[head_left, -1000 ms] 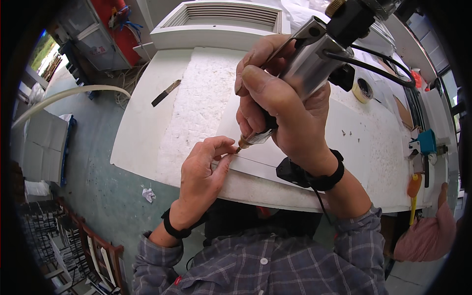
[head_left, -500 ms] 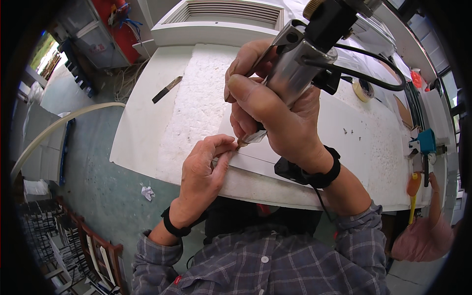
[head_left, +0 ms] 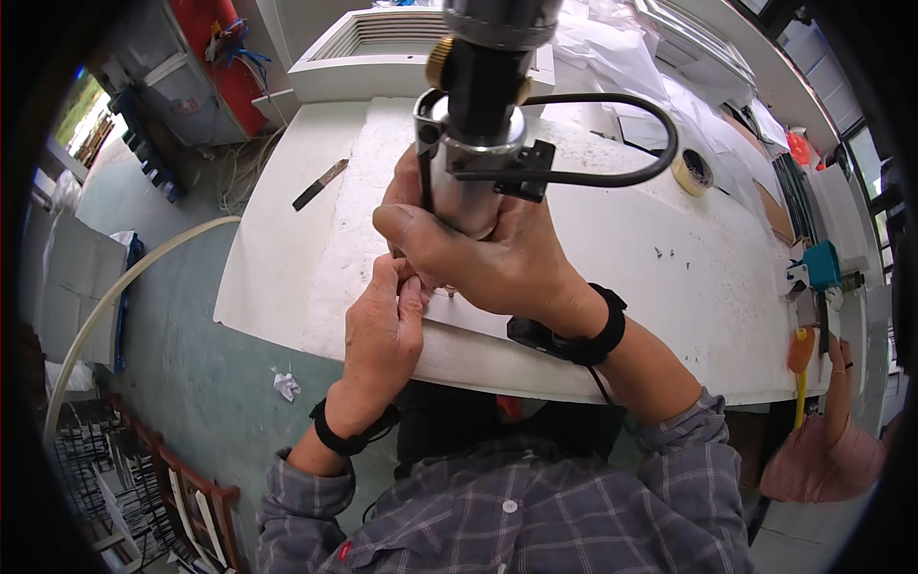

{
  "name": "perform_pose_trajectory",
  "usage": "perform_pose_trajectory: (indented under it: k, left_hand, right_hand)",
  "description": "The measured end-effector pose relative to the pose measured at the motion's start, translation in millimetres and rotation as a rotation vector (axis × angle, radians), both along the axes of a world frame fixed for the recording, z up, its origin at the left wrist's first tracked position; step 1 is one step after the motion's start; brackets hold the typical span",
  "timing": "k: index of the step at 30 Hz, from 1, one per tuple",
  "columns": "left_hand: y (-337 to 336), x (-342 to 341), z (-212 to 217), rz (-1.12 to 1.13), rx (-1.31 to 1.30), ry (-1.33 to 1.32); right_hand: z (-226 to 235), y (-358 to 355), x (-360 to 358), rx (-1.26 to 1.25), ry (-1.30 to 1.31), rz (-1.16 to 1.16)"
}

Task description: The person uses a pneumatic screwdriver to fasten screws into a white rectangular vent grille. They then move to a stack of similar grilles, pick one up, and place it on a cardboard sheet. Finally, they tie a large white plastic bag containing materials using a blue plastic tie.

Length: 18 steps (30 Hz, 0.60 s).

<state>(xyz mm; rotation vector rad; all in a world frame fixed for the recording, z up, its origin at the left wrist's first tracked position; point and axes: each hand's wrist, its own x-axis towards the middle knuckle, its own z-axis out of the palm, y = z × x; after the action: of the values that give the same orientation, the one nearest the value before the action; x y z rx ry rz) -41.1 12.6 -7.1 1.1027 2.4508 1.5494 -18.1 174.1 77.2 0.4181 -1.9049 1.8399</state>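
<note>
My right hand [head_left: 492, 253] wraps round the silver body of a power screwdriver [head_left: 457, 196], which stands nearly upright with a side lever and a black hose looped to the right. My own fingers hide most of its lower end. Close by on the left, my left hand [head_left: 381, 320] pinches its thumb and fingertips together at the near edge of a white panel [head_left: 612, 287]. Whatever lies between those fingertips is too small and covered to make out. A little brass-coloured piece [head_left: 451, 293] shows just right of them, against the panel.
A dark-handled knife [head_left: 320, 185] lies on the board to the left. Several small screws [head_left: 672, 256] and a tape roll [head_left: 692, 173] are to the right. A louvred white panel [head_left: 382, 43] stands behind. Another person [head_left: 830, 454] is at the far right, beside a teal tool [head_left: 820, 266].
The screwdriver has swung from a rightward lean to nearly upright, and my right hand has moved left with it. My left fingertips have drawn slightly left and up, still pinched.
</note>
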Motion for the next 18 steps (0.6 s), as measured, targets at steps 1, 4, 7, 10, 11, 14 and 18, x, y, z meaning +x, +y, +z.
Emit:
perform_pose_trajectory:
  k: [1, 4, 7, 10, 11, 14, 18]
  left_hand:
    - [3, 0, 0, 0.005, -0.009, 0.031]
    - [-4, -1, 8, -0.017, -0.068, -0.023]
    - [-1, 6, 41, -0.077, -0.201, -0.049]
    - [34, 21, 69, -0.313, -0.245, 0.192]
    - [50, 24, 77, -0.400, -0.235, 0.306]
    - [121, 28, 81, -0.622, -0.315, 0.415]
    - [207, 27, 58, -0.703, -0.302, 0.470]
  right_hand:
    - [1, 2, 0, 0.028, 0.032, -0.015]
    - [8, 0, -7, 0.018, 0.142, 0.001]
    - [40, 16, 15, -0.153, 0.140, -0.005]
    - [63, 66, 58, -0.099, 0.113, -0.190]
    - [64, 84, 68, -0.077, 0.151, -0.280]
    - [61, 138, 100, -0.145, 0.215, -0.519]
    - [59, 178, 140, -0.204, 0.263, -0.688]
